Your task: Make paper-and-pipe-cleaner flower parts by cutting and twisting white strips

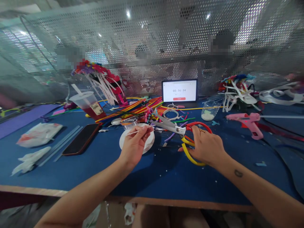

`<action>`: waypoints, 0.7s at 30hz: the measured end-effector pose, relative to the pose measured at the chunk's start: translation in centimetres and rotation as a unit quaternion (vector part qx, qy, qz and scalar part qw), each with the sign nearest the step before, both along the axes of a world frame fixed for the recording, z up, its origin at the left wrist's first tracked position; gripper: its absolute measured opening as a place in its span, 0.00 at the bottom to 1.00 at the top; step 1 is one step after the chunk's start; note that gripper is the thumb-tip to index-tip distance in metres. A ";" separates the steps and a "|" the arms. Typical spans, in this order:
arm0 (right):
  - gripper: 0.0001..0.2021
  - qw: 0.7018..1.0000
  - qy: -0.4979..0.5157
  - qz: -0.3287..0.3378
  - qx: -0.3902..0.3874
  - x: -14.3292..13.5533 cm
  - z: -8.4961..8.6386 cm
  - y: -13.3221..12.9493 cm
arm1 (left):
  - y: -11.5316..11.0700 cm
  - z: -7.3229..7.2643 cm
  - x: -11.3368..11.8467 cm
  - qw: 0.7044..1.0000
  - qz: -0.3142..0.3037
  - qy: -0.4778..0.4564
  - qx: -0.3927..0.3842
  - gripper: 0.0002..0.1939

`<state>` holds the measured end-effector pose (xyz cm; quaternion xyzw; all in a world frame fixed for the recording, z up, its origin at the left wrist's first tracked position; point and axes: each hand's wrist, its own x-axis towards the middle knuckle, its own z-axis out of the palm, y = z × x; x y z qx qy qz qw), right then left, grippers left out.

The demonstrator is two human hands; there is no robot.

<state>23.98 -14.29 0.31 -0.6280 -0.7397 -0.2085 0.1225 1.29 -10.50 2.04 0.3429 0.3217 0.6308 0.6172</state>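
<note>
The left hand [136, 144] has its thumb and fingers pinched together on a thin pale strip [133, 131], most of it hidden by the fingers. It is just above a white disc [149, 144] near the middle of the blue tabletop [166, 180]. The right hand [207, 146] is curled around the red and yellow handles of a pair of scissors [174, 127]. The handles stand apart and the blades are parted, pointing toward the left fingertips — whether they touch the strip, I cannot tell.

Behind the hands lies a messy heap of colored sticks [135, 109], with a pale ring [171, 114] beside it. A screen [179, 89] stands farther back, its timer reading 00:16:24. On the right, a pink glue gun [250, 122] lies near a small clear bag [209, 114] with white bits in it. On the left are a dark phone [82, 139], a few clear straws [60, 145] and a crumpled tissue [32, 160] — and, behind the phone, a tilted cup [91, 106] of red drink with a label.
</note>
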 end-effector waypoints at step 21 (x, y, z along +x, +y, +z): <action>0.15 0.775 0.598 0.127 -0.164 0.7 0.2 1.2 | 0.4 -0.4 0.1 0.999 -0.003 -0.012 -0.049 0.10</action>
